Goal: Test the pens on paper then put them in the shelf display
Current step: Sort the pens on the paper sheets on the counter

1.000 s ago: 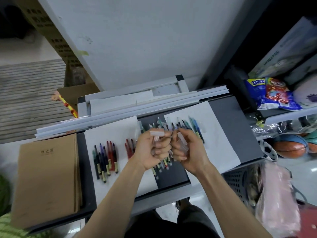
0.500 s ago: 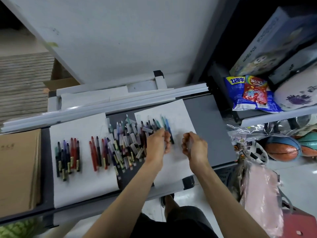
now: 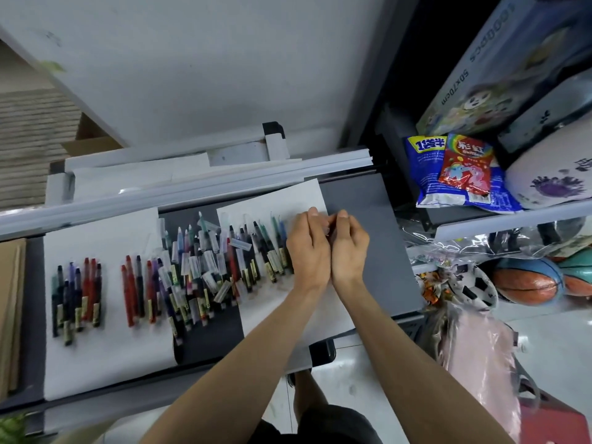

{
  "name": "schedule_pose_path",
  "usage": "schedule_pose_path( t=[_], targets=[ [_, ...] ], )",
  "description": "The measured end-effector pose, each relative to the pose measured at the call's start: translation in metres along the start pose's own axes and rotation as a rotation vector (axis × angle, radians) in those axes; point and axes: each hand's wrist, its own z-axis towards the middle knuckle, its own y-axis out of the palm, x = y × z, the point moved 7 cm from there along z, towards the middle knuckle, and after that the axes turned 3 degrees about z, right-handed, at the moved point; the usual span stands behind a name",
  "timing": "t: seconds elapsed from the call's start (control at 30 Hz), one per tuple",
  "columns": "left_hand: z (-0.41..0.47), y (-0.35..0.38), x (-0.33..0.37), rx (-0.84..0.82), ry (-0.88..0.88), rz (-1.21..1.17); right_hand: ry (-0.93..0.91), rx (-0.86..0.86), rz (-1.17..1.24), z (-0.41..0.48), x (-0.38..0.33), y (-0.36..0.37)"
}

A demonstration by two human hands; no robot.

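Here, pens (image 3: 198, 267) lie just left of curled fingers (image 3: 312, 216).

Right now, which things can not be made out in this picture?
- Head view: whatever the left hand and right hand hold between them, if anything; their fingers hide it.
- Head view: labels on the pens; blurred, too small.
- Head view: the brown stack; cut off by the left edge.
- Head view: any test marks on the paper; blurred.
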Motion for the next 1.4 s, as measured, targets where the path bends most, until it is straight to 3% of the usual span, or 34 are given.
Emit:
schedule_pose_path(
  t=[0.33, 0.7, 0.87, 1.07, 1.17, 1.4],
  targets=[
    [0.000, -0.003, 0.000, 0.000, 0.103, 0.023, -0.168, 0.001, 0.054, -0.008, -0.004, 0.000],
    [0.002, -0.011, 0.008, -0.019, 0.054, 0.065, -0.164, -0.070, 0.011, 0.002, -0.002, -0.010],
    [0.005, -0.028, 0.017, -0.091, 0.058, 0.202, -0.144, -0.188, -0.198, 0.008, 0.001, -0.010],
    [-0.001, -0.053, 0.031, -0.282, 0.126, 0.574, -0.358, -0.366, -0.569, 0.009, -0.015, -0.003],
    [-0.003, -0.071, 0.040, -0.303, 0.129, 0.683, -0.511, -0.454, -0.748, -0.002, -0.037, 0.007],
    [-0.014, -0.135, 0.044, -0.284, 0.145, 0.881, -0.505, -0.586, -1.021, -0.034, -0.069, 0.042]
  ],
)
